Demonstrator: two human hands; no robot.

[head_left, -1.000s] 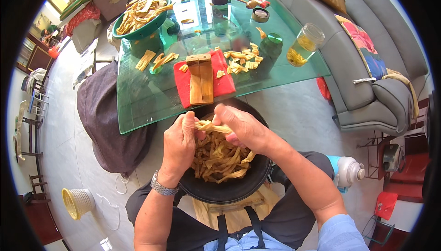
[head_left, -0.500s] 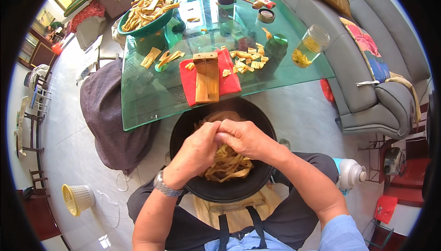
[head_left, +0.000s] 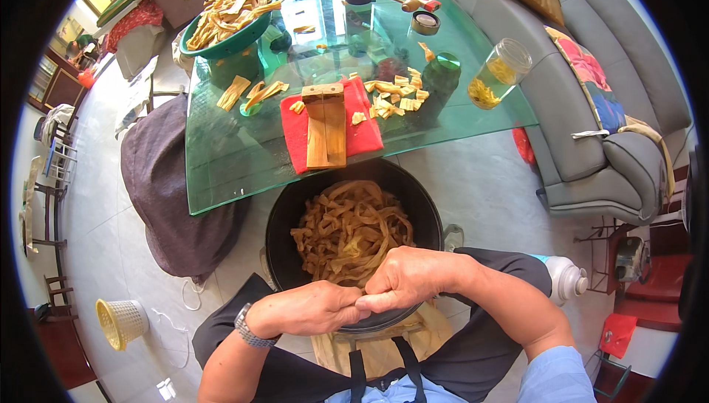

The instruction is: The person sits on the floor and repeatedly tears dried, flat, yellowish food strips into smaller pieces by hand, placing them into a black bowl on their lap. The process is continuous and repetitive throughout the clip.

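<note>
My left hand (head_left: pixel 312 307) and my right hand (head_left: pixel 410 276) meet fingertip to fingertip over the near rim of a black pot (head_left: pixel 276 233). Both are closed, with thumbs and fingers pinched together. Whatever sits between the fingers is hidden. Inside the pot lies a heap of brownish-yellow dried strips (head_left: pixel 351 218), just beyond my knuckles. At the glass table's near edge, past the pot, a wooden block with a slot (head_left: pixel 326 133) rests on a folded red cloth (head_left: pixel 367 126). Small cut pieces (head_left: pixel 402 97) are scattered to its right.
A green basin (head_left: pixel 221 50) heaped with pale strips stands on the far left of the glass table (head_left: pixel 214 185). At right are a glass jar (head_left: pixel 509 63) and a grey sofa (head_left: pixel 583 159). A dark cloth drapes (head_left: pixel 177 189) at left, near a yellow basket (head_left: pixel 122 323).
Both hands have come down toward me, from over the middle of the pot to its near rim. They remain together, and more of the heaped strips shows.
</note>
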